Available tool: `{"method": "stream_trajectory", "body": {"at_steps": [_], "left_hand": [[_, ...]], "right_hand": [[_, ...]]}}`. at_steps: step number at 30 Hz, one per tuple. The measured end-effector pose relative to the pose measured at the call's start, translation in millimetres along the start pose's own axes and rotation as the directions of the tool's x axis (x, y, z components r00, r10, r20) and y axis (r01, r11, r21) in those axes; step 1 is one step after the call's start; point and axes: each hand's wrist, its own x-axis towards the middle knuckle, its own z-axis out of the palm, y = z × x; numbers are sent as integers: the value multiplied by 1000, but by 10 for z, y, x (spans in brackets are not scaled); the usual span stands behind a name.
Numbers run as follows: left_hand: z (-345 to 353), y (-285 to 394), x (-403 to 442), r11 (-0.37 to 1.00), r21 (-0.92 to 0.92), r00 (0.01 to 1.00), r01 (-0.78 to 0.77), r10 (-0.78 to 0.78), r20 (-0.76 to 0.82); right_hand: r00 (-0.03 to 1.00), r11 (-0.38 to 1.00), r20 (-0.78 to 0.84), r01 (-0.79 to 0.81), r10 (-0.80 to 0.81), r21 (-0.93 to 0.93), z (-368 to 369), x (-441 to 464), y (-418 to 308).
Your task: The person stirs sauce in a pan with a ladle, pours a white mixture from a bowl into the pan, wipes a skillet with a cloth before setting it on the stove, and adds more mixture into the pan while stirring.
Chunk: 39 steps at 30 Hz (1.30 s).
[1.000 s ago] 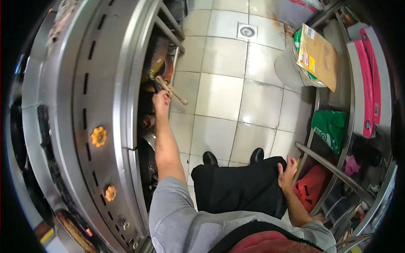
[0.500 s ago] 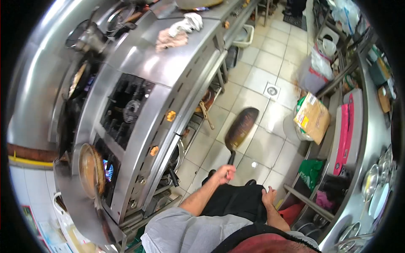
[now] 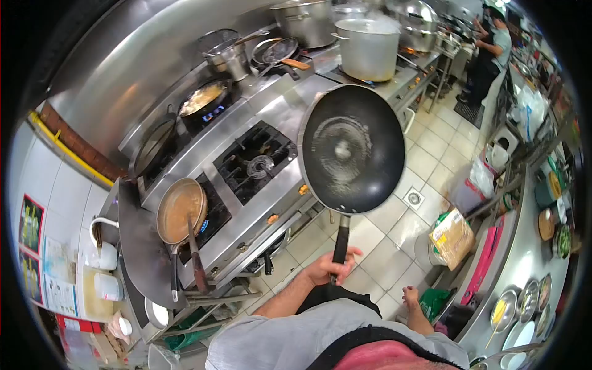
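Observation:
My left hand [image 3: 331, 269] is closed around the black handle of a dark frying pan [image 3: 351, 154]. The pan is held up in front of me with its inner surface facing my head. Its inside is dark, with pale circular marks around the middle. The raised pan hides part of the stove edge and the floor behind it. My right hand [image 3: 410, 296] hangs low at my right side, near a green bag [image 3: 435, 303]. Its fingers look loosely curled, and nothing shows in them.
On the stove [image 3: 271, 132] at left, a pan of brown sauce [image 3: 179, 213] sits by a flame. Another pan holds frying food [image 3: 203, 98]. A large steaming pot [image 3: 368, 52] stands farther back. A co-worker [image 3: 490, 58] stands at the far right. A steel counter [image 3: 515, 253] runs along my right.
My left hand has raised the pan from low over the floor to in front of me. My right hand has moved from the apron out to my side. The view has tilted up.

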Motion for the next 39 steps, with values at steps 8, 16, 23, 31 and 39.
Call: {"method": "stream_trajectory", "body": {"at_steps": [8,16,23,31,39], "left_hand": [[-916,495,-286,863,-261,852,-434,298,-431],[-1647,930,-328,714,-367,769,-597,379,-515],[-1729,1112,-213,685,-141,524,-715,391,-757],[-1339,-49,-766,704,-35,398,-710,359,-844],[-1177,-1102,-1218,873,-3,341,-488,187,-921]], "right_hand": [[959,970,191,227,-207,-91,519,80,-1474],[861,817,295,495,-415,-297,1003,345,-2364],[803,740,318,592,-504,-320,963,168,-2179],[817,719,453,550,-357,-425,517,158,-1425],[849,791,518,385,-101,-476,318,171,-1502]]}}
